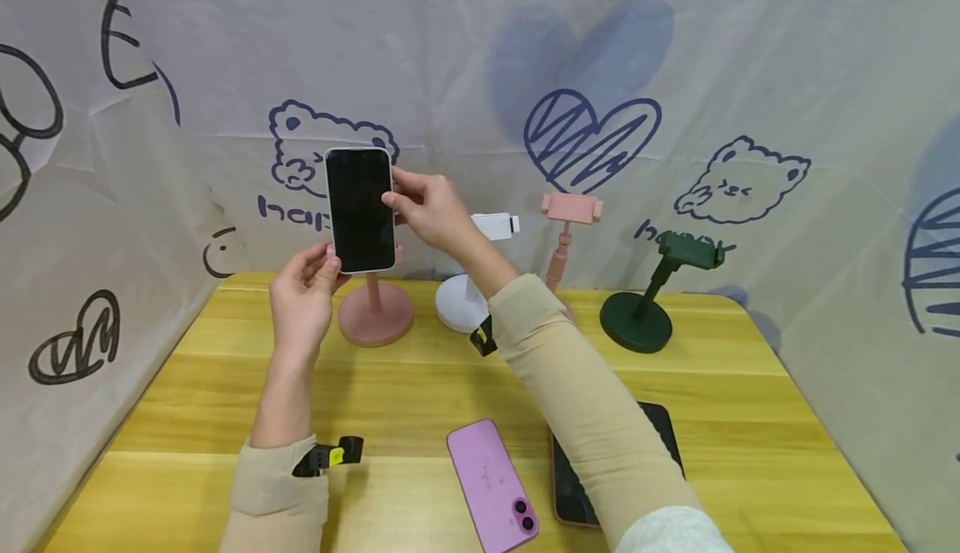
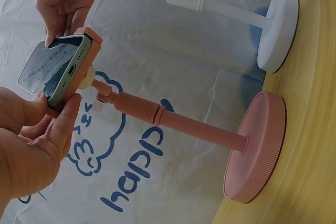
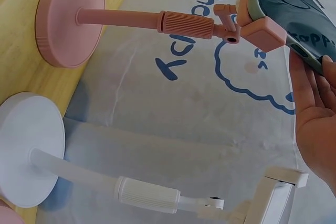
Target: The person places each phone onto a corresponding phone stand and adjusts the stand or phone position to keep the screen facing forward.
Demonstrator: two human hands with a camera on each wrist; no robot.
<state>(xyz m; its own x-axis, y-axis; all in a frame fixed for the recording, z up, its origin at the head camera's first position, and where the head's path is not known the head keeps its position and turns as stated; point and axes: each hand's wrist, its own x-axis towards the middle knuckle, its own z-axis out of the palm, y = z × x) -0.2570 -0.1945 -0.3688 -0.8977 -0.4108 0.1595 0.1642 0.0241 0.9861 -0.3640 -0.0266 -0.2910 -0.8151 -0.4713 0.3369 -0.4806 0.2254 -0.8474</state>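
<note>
A smartphone (image 1: 362, 211) with a dark screen and pale rim stands upright against the clamp (image 3: 265, 34) of a pink phone stand (image 1: 375, 315). My left hand (image 1: 303, 303) pinches the phone's lower left corner, thumb in front and fingers behind by the clamp. On the opposite long side, my right hand (image 1: 435, 211) grips the edge between thumb and fingers. The left wrist view shows the phone (image 2: 55, 64) from its port end, with a clamp arm along its side. Below it runs the stand's ribbed pole (image 2: 137, 107). The phone's back is mostly hidden.
To the right stand a white phone stand (image 1: 459, 304), another pink stand (image 1: 572, 208) and a dark green stand (image 1: 637, 322). A purple phone (image 1: 491, 482) lies face down near the front. Beside it, a dark tablet-like device (image 1: 663, 432) is partly covered by my right sleeve.
</note>
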